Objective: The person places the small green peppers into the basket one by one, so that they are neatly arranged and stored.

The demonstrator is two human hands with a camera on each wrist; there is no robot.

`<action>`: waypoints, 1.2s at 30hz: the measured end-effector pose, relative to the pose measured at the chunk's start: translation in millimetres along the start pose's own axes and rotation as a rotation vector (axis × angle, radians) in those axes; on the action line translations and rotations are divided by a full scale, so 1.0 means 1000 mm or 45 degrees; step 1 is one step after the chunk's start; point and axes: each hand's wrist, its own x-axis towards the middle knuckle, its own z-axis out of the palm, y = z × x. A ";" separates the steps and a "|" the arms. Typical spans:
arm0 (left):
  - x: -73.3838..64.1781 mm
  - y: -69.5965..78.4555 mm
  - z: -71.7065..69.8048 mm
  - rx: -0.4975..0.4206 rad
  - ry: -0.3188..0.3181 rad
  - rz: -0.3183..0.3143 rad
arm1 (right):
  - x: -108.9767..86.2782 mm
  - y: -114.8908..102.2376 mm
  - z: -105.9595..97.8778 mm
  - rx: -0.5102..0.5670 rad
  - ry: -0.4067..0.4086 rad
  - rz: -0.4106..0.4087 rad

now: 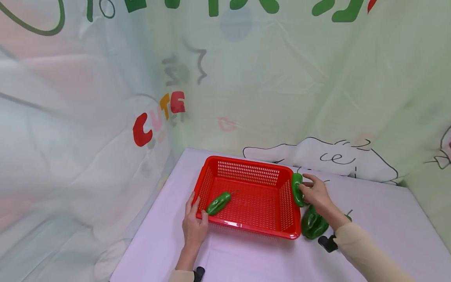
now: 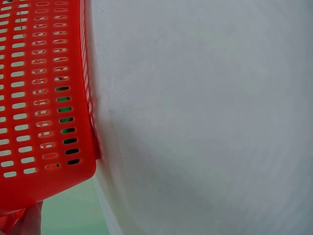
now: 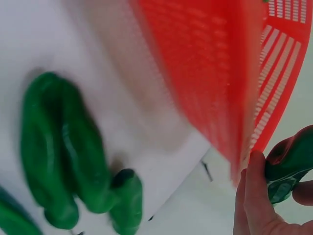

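At far left hangs a printed curtain (image 1: 70, 164); to the right of it, the left hand (image 1: 195, 229) grips the near left corner of the red perforated basket (image 1: 260, 230), fingers at the left rim and thumb at the near one; just inside that corner lies a long green pepper (image 1: 219, 203), aslant, its stem to the right and away from the person.

At the basket's right side is the relation that counts: the held green pepper (image 1: 297, 188) overlaps the far part of the right rim in the head view, its long axis running nearly along that rim, stem end away from the person; the right hand (image 1: 316, 194) pinches it between fingers and thumb from the right, so the pepper lies on the basket side of that hand; the left hand is well apart, across the basket; whether the pepper touches the rim I cannot tell; I judge the right wall to be the one obstacle toward the interior.

Farther right, loose green peppers (image 1: 314, 225) lie on the lilac-covered table (image 1: 253, 258), just beside the basket; the beige sleeve (image 1: 366, 254) and wrist partly cover them; the right wrist view shows two lying side by side, a shorter-looking one near their ends, and part of another at the edge.
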 end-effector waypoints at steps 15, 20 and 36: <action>0.000 -0.002 0.001 0.005 0.007 -0.013 | 0.006 -0.036 0.063 0.118 -0.105 -0.132; 0.001 -0.004 0.003 0.022 0.022 0.030 | 0.004 -0.044 0.084 0.163 -0.123 -0.140; 0.003 -0.002 0.002 0.016 0.016 0.016 | 0.012 -0.059 0.126 0.203 -0.186 -0.091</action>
